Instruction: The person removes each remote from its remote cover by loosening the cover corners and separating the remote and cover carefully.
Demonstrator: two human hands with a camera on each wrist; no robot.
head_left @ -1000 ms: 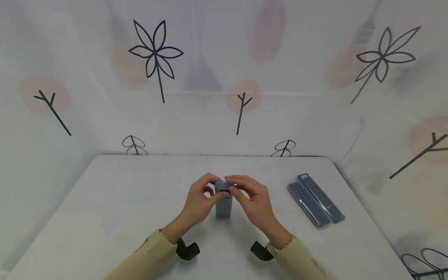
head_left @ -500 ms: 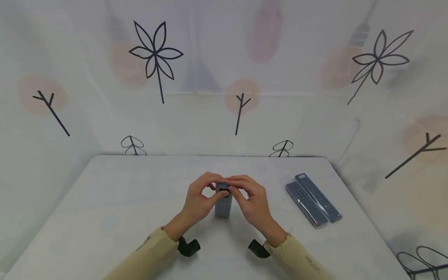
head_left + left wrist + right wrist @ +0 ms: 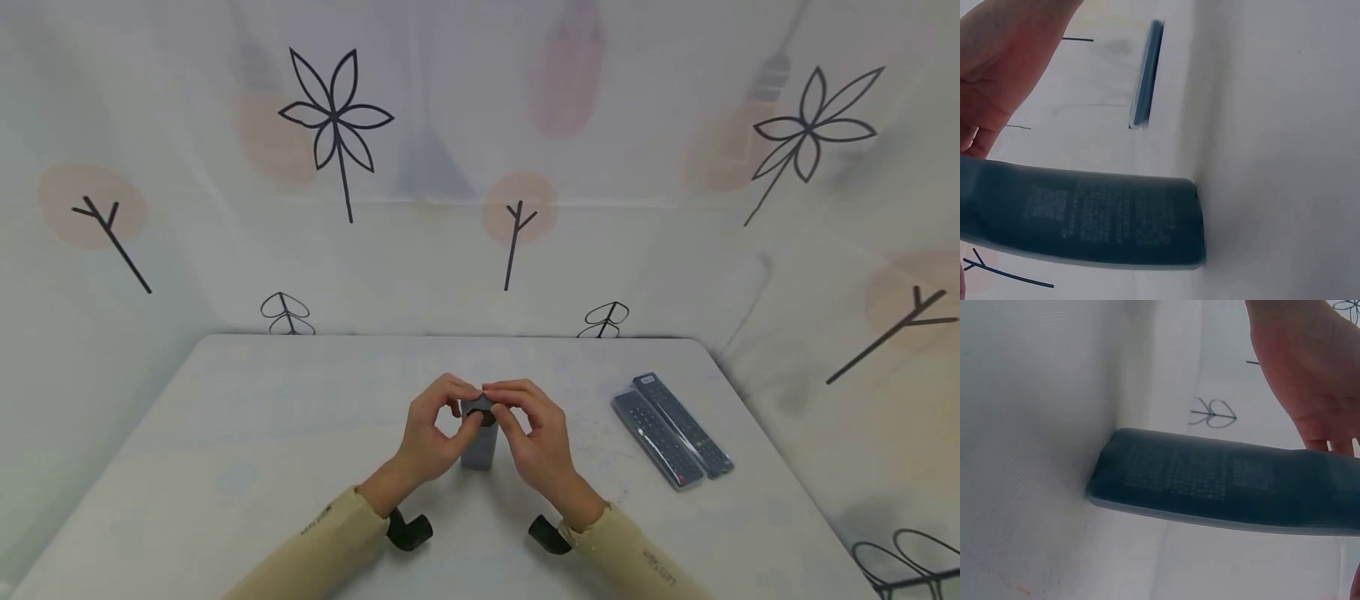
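Upright on the white table (image 3: 315, 417) stands a tall, narrow dark blue-grey object (image 3: 477, 450). Printed text and a square code show on its sides in both wrist views. My left hand (image 3: 432, 433) pinches its upper end from the left, thumb on the near face and fingers behind. From the other side my right hand (image 3: 538, 433) grips the same end between thumb and fingers. A dark patch (image 3: 482, 417) shows near the top, between the two thumbs. Fingers hide much of that end; I cannot tell what kind of thing it is.
Two dark remote controls (image 3: 657, 437), apparently in clear wrapping, lie side by side at the table's right. A black curved piece (image 3: 410, 531) sits under each wrist. A patterned white cloth (image 3: 427, 267) hangs behind the table's far edge.
The dark patch near the object's top shows larger now, and both thumbs have shifted a little there. The object still stands upright in the same place. The remote controls lie unmoved.
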